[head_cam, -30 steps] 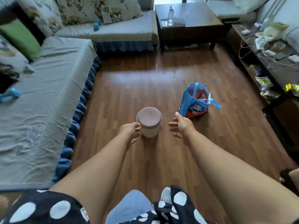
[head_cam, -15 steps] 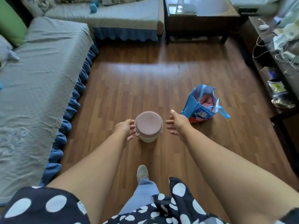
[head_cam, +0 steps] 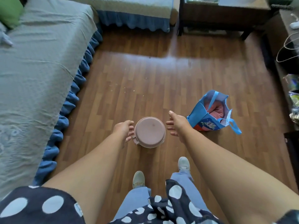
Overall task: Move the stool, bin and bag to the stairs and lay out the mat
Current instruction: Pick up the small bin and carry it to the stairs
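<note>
Reaching down, the left hand [head_cam: 123,129] and the right hand [head_cam: 175,123] flank the bin [head_cam: 150,132], fingers spread, gripping nothing. Right of the bin stands the bag [head_cam: 208,118]. Better to grip the bin body, not its lid.

From where I stand, the wooden floor [head_cam: 145,81] lies bare beyond the pink bin [head_cam: 150,132], hemmed on the left by the sofa [head_cam: 32,75] with its blue frill and at the far end by a dark table [head_cam: 223,18]. The left hand [head_cam: 123,129] and right hand [head_cam: 177,122] flank the bin with gaps either side. The blue bag [head_cam: 208,117] stands just right of the right hand, and a dark shelf unit [head_cam: 281,50] crowds the right edge.
</note>
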